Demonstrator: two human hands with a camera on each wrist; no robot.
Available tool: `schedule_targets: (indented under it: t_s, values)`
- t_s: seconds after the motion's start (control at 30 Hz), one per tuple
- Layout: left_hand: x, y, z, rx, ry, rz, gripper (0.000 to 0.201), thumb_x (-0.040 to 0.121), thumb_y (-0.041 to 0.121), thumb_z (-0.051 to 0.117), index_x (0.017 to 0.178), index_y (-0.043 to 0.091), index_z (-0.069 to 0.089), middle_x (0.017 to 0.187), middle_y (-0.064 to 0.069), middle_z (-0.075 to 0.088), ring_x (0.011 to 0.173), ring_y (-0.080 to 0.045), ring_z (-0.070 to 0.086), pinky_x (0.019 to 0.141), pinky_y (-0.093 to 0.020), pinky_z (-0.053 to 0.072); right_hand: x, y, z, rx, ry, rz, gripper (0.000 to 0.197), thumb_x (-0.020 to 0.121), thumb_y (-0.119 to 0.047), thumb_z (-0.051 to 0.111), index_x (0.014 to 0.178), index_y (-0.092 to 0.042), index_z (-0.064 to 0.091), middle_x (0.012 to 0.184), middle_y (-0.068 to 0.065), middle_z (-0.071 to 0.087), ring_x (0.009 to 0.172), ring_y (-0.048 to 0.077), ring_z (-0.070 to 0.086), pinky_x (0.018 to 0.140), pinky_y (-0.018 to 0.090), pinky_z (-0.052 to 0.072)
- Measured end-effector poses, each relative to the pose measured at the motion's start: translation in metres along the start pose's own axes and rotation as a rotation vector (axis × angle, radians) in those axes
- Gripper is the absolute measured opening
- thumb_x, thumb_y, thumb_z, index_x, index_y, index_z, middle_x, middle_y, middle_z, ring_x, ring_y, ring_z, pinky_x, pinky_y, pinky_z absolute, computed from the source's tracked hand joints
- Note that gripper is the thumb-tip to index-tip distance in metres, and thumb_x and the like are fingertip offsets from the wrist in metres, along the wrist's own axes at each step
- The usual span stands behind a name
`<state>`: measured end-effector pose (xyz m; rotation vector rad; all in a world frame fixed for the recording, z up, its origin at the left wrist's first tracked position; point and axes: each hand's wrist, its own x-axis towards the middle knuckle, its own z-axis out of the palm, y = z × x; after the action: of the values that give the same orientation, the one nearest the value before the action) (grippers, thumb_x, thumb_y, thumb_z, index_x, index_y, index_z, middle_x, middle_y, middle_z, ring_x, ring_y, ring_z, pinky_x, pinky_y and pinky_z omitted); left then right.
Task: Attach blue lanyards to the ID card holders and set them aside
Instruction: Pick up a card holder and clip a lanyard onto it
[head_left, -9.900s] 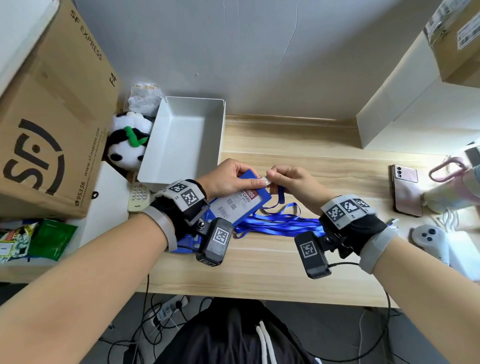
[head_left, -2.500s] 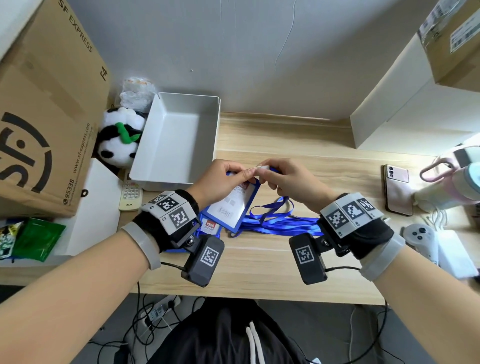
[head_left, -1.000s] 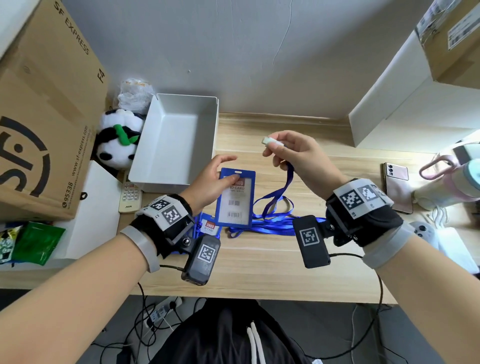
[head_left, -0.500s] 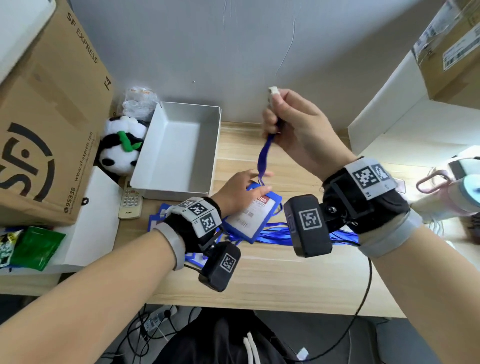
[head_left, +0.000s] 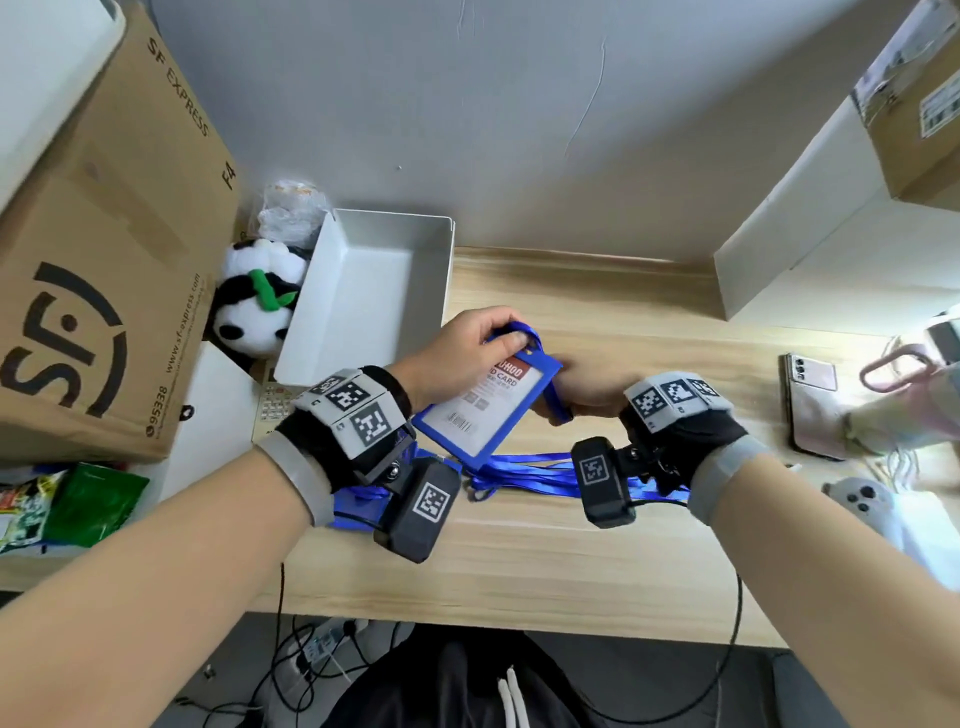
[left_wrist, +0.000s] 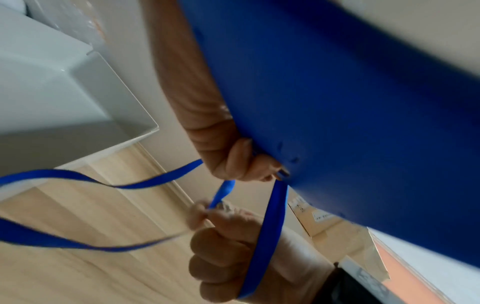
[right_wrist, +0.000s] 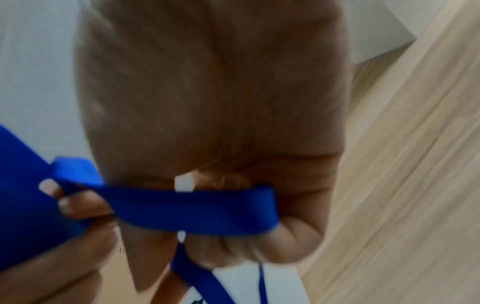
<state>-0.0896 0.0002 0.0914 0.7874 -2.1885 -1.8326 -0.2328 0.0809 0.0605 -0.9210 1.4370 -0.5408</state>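
Blue ID card holder (head_left: 483, 405) tilts above the wooden worktop (head_left: 571, 545), right of a white tray (head_left: 363, 291); the left hand (head_left: 457, 353) pinches its top edge, its grip clenched around the holder. To the right, the right hand (head_left: 587, 387) has its grip curled around the blue lanyard (left_wrist: 267, 232); more lanyards (head_left: 530, 467) lie on the worktop below.

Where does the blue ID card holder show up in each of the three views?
Head: ID card holder at centre, tilted, printed face up, between both hands.
Left wrist: its plain blue back fills the upper right.
Right wrist: only a blue edge at far left.
Shared landmark: the blue lanyard looped over the right hand's fingers.
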Motion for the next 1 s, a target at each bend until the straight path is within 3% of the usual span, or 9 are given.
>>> schedule_targets:
  t_s: [0.1, 0.17, 0.23, 0.33, 0.43, 0.53, 0.73, 0.83, 1.0]
  values:
    - [-0.003, -0.004, -0.019, -0.057, 0.126, -0.013, 0.016, 0.096, 0.006, 0.045, 0.089, 0.015, 0.056, 0.077, 0.003, 0.058, 0.06, 0.004, 0.055, 0.061, -0.011, 0.046, 0.014, -0.007, -0.007, 0.086, 0.092, -0.033, 0.028, 0.086, -0.011, 0.053, 0.061, -0.014, 0.041, 0.044, -0.007, 0.037, 0.038, 0.005, 0.031, 0.049, 0.022, 0.027]
    - [-0.004, -0.012, -0.034, -0.081, 0.26, -0.041, 0.011, 0.096, 0.007, 0.047, 0.094, 0.013, 0.056, 0.079, 0.003, 0.061, 0.059, 0.005, 0.057, 0.061, -0.011, 0.047, 0.022, -0.016, -0.016, 0.185, 0.152, -0.05, 0.035, 0.097, -0.019, 0.045, 0.063, -0.016, 0.038, 0.046, -0.006, 0.034, 0.042, 0.008, 0.029, 0.05, 0.022, 0.027]
    - [-0.007, -0.023, -0.047, -0.117, 0.387, -0.099, 0.008, 0.095, 0.01, 0.049, 0.1, 0.012, 0.054, 0.081, 0.001, 0.061, 0.061, 0.001, 0.058, 0.059, -0.012, 0.048, 0.03, -0.032, -0.024, 0.25, 0.195, -0.089, 0.032, 0.098, -0.025, 0.045, 0.067, -0.016, 0.042, 0.056, -0.002, 0.038, 0.05, 0.012, 0.033, 0.053, 0.021, 0.034]
    - [-0.014, -0.045, -0.058, -0.169, 0.501, -0.242, 0.026, 0.094, 0.014, 0.052, 0.119, 0.014, 0.046, 0.083, -0.002, 0.059, 0.065, -0.01, 0.06, 0.055, -0.016, 0.05, 0.048, -0.064, -0.027, 0.273, 0.242, -0.159, 0.027, 0.098, -0.023, 0.046, 0.072, -0.015, 0.046, 0.066, 0.002, 0.045, 0.057, 0.015, 0.041, 0.055, 0.021, 0.044]
    - [-0.019, -0.067, -0.063, -0.136, 0.494, -0.383, 0.043, 0.094, 0.012, 0.052, 0.134, 0.015, 0.037, 0.088, -0.005, 0.058, 0.07, -0.011, 0.058, 0.055, -0.013, 0.049, 0.07, -0.105, -0.016, 0.247, 0.244, -0.211, 0.025, 0.098, -0.019, 0.045, 0.074, -0.014, 0.047, 0.068, 0.004, 0.047, 0.057, 0.014, 0.047, 0.057, 0.02, 0.045]
    - [-0.022, -0.078, -0.064, -0.103, 0.425, -0.46, 0.046, 0.093, 0.012, 0.053, 0.135, 0.014, 0.036, 0.09, -0.005, 0.058, 0.071, -0.01, 0.057, 0.058, -0.017, 0.046, 0.093, -0.143, -0.004, 0.285, 0.184, -0.271, 0.026, 0.098, -0.019, 0.046, 0.073, -0.014, 0.046, 0.067, 0.003, 0.049, 0.053, 0.012, 0.05, 0.061, 0.023, 0.042]
    - [-0.029, -0.093, -0.072, -0.078, 0.336, -0.525, 0.026, 0.087, 0.018, 0.062, 0.112, 0.015, 0.056, 0.102, -0.012, 0.068, 0.084, -0.022, 0.066, 0.073, -0.031, 0.052, 0.115, -0.2, 0.01, 0.211, 0.2, -0.384, 0.029, 0.097, -0.023, 0.049, 0.069, -0.015, 0.047, 0.066, 0.0, 0.053, 0.059, 0.013, 0.052, 0.068, 0.025, 0.045]
    - [-0.031, -0.097, -0.075, -0.139, 0.309, -0.523, 0.021, 0.084, 0.016, 0.066, 0.104, 0.012, 0.062, 0.095, -0.012, 0.07, 0.075, -0.018, 0.066, 0.066, -0.024, 0.052, 0.126, -0.204, 0.012, 0.036, 0.248, -0.361, 0.031, 0.097, -0.023, 0.046, 0.067, -0.015, 0.046, 0.066, 0.0, 0.054, 0.059, 0.012, 0.053, 0.072, 0.027, 0.044]
    - [-0.027, -0.105, -0.074, -0.181, 0.298, -0.511, 0.012, 0.086, 0.015, 0.065, 0.096, 0.009, 0.065, 0.079, 0.0, 0.067, 0.069, -0.007, 0.063, 0.056, -0.014, 0.048, 0.164, -0.155, 0.022, -0.186, 0.239, -0.142, 0.031, 0.097, -0.02, 0.043, 0.067, -0.013, 0.049, 0.069, 0.0, 0.058, 0.061, 0.009, 0.053, 0.069, 0.025, 0.043]
